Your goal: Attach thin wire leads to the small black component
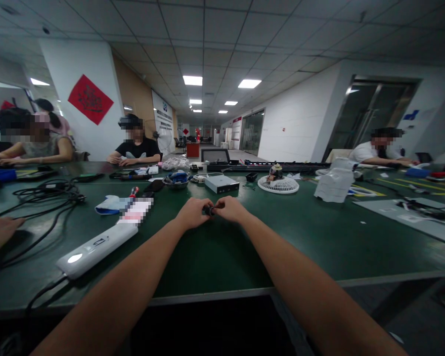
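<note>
Over the green table [222,252], my left hand [195,212] and my right hand [230,208] meet fingertip to fingertip. Between them is a small dark round part [208,210], too small to name. My left fingers are closed around it from one side, while my right fingers pinch at its other edge. Just beyond my hands lies a grey box-shaped optical disc drive [221,183]. To its right sits a white fan grille [278,185] with a motor on top.
A white power bank-like device [96,249] with a cable lies at left, near coiled black cables [54,195] and another person's hand [2,232]. A blue-and-white cloth [111,204] is behind it. Crumpled white packaging [334,183] stands at right. Several people sit around.
</note>
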The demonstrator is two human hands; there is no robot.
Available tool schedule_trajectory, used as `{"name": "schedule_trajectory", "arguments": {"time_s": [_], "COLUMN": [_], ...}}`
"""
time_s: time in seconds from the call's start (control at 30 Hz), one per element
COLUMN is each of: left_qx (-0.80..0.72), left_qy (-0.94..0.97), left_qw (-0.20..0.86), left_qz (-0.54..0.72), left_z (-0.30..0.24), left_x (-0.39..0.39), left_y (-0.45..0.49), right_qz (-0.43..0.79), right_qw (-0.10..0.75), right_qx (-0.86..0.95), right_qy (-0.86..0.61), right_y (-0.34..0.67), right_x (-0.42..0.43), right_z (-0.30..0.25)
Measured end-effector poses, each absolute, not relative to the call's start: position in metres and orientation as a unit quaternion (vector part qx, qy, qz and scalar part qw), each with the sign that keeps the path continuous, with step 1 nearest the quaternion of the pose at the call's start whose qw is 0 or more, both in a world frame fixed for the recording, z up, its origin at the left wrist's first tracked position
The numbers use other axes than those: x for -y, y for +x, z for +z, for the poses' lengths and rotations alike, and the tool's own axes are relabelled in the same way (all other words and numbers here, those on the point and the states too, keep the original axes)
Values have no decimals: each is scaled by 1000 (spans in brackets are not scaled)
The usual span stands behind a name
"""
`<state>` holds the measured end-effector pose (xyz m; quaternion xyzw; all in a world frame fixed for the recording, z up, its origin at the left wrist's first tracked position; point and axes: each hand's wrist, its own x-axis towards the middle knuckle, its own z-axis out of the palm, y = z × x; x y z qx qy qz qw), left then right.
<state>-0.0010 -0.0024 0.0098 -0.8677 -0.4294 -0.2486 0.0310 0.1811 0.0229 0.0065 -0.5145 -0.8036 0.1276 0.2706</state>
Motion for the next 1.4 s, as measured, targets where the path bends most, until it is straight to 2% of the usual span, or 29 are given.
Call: {"name": "schedule_trajectory", "arguments": {"time_s": [0.27, 0.53, 0.77, 1.03, 1.23, 1.4], "left_qx": [459, 535, 553, 552, 552, 541], "left_qy": [-842, -787, -774, -772, -774, -784], "left_qw": [42, 53, 79, 71, 55, 40], "left_qz": [-280, -303, -299, -307, -305, -302], "left_z": [7, 7, 3, 4, 9, 10], "left_x": [0, -2, -6, -6, -2, 0], "left_y": [-1, -3, -5, -5, -2, -1], "right_qz": [95, 66, 209, 231, 193, 272], "right_qw": [296, 495, 601, 596, 597, 608], "right_qx": [806, 728, 649, 654, 652, 641], "right_qy": [-504, -469, -418, -405, -425, -381], "right_y": [179, 183, 183, 181, 183, 182], "right_x": [-21, -25, -31, -30, -31, -36], "right_z": [7, 19, 20, 16, 15, 12]}}
